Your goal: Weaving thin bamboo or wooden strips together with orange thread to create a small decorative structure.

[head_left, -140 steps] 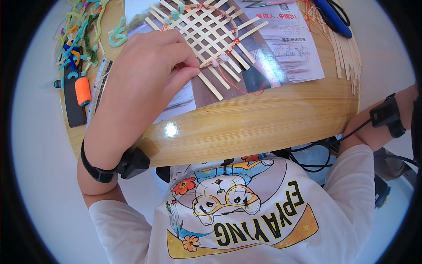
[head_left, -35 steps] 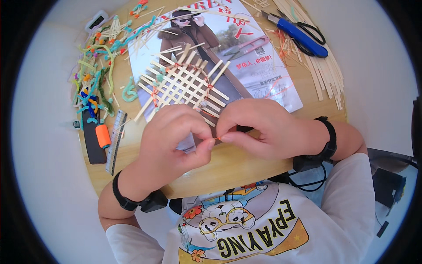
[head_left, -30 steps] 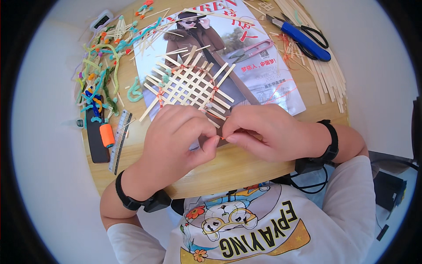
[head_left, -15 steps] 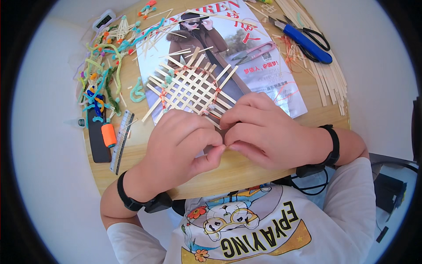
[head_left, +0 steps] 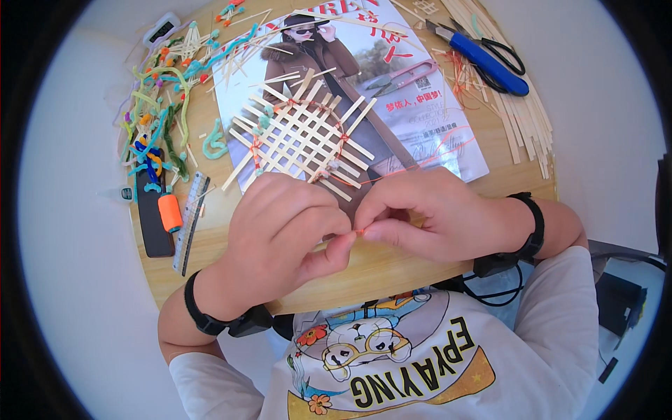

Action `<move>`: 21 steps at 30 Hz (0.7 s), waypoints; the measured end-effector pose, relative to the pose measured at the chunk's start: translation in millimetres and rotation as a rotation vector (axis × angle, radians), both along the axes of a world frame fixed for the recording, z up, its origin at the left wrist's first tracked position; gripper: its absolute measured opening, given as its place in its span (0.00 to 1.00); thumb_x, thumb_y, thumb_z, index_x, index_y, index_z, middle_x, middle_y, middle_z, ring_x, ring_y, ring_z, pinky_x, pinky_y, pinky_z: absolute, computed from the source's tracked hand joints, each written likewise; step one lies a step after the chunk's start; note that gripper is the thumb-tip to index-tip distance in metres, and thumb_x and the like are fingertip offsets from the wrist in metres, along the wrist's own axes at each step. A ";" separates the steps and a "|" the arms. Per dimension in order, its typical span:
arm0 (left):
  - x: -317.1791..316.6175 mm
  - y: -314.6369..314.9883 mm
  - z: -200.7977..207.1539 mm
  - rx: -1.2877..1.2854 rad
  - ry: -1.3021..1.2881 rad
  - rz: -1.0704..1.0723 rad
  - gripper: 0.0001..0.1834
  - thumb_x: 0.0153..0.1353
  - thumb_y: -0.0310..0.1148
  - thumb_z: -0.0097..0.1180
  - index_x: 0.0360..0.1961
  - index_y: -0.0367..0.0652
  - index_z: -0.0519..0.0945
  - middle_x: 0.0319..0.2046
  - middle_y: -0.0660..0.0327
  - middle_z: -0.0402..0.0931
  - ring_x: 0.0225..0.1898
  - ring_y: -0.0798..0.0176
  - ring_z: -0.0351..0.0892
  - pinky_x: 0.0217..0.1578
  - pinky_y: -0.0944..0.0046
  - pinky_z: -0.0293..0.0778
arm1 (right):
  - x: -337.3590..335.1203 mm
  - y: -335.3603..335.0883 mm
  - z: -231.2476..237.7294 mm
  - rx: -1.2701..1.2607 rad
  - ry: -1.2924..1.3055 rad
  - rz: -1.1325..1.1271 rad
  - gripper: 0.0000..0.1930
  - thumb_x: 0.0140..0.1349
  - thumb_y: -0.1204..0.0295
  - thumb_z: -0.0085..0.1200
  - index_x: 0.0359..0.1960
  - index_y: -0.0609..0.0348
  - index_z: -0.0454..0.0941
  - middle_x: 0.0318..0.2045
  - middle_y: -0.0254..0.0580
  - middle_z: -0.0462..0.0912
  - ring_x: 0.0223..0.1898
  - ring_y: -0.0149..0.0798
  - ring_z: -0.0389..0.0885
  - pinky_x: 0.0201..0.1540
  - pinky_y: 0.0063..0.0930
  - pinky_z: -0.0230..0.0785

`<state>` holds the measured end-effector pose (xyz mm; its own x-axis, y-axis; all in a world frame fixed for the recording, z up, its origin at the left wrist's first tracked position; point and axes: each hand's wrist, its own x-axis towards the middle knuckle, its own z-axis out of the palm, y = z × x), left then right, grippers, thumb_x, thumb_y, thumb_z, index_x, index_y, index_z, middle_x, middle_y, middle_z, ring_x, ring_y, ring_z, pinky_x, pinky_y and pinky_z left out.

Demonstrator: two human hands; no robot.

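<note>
My left hand point(head_left: 283, 227) and my right hand point(head_left: 434, 217) meet close to the table's near edge, thumb and fingertips pinched. Between them shows a small bit of orange thread point(head_left: 360, 232); the rest of it in the fingers is hidden. Just beyond my hands a lattice woven from pale wooden strips point(head_left: 301, 136) lies on a magazine point(head_left: 451, 150). Orange thread lashes the lattice in a ring, with pale-green fuzzy tufts on its left side. A loose orange strand trails rightward from the lattice over the magazine. Neither hand grips the lattice.
Pink thread snips point(head_left: 406, 77) lie on the magazine. Blue-handled pliers point(head_left: 486, 66), black-handled scissors point(head_left: 509, 59) and long wooden strips point(head_left: 525, 133) are at right. Colourful pipe cleaners point(head_left: 183, 129), an orange thread spool point(head_left: 170, 213) and a ruler point(head_left: 190, 224) are at left.
My right hand has dropped slightly toward me and its fingers have shifted, showing the orange thread at the pinch. The loose strand over the magazine now shows. My left hand has barely moved.
</note>
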<state>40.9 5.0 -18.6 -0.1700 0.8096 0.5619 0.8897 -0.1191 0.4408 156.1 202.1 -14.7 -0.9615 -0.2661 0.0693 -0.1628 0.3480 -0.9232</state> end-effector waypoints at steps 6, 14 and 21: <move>-2.3 -0.2 2.8 -0.032 -0.013 0.029 0.14 0.40 0.24 0.68 0.29 0.47 0.77 0.29 0.65 0.75 0.29 0.59 0.74 0.31 0.62 0.67 | -2.2 2.1 3.1 0.122 0.218 0.037 0.04 0.60 0.73 0.55 0.36 0.59 0.76 0.26 0.39 0.77 0.29 0.43 0.77 0.33 0.31 0.70; -32.4 -2.1 5.9 -0.235 -0.089 0.298 0.06 0.52 0.26 0.60 0.33 0.40 0.79 0.28 0.59 0.76 0.33 0.55 0.76 0.35 0.60 0.70 | 3.0 -1.0 3.7 0.137 0.318 0.179 0.02 0.59 0.74 0.55 0.33 0.58 0.76 0.28 0.38 0.77 0.32 0.43 0.77 0.36 0.34 0.70; -29.2 -6.8 0.6 -0.376 -0.076 0.278 0.10 0.53 0.29 0.63 0.37 0.38 0.80 0.31 0.59 0.77 0.35 0.59 0.76 0.39 0.65 0.71 | -10.5 12.7 -1.5 0.344 0.222 -0.137 0.04 0.58 0.74 0.57 0.34 0.57 0.76 0.25 0.41 0.77 0.29 0.45 0.76 0.32 0.37 0.68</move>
